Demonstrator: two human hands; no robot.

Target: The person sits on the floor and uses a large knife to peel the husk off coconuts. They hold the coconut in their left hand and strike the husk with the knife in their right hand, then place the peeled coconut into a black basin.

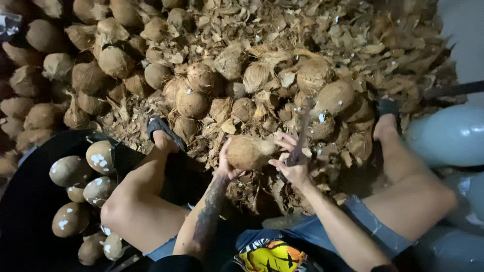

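Nearest to you, at the lower centre of the frame, your left hand (228, 163) cups a husked coconut (248, 152) from below and behind, fingers wrapped around its near side, while your right hand (291, 166) is clenched on the handle of a long knife (301, 132) whose blade rises just beside the nut's right end. Note the hazard: the blade stands close to your left fingers (their tips are partly hidden by the nut), so a stroke that glances off the rounded, fibrous shell would likely travel toward them. A loose one-handed cradle could also let the coconut roll under the blow.

At lower left, the dark tub (30, 201) holds pale, trimmed coconuts; your left foot in a sandal (162, 132) rests just beyond its rim, and your bare legs flank the work, within reach of a deflected blade or flying chip.

Farther off, across the upper half of the frame, the husk heap (322, 45) and the unpeeled coconuts (60, 65) at upper left lie loose; footing there looks unstable, and a shifted foot might start nuts rolling toward you.
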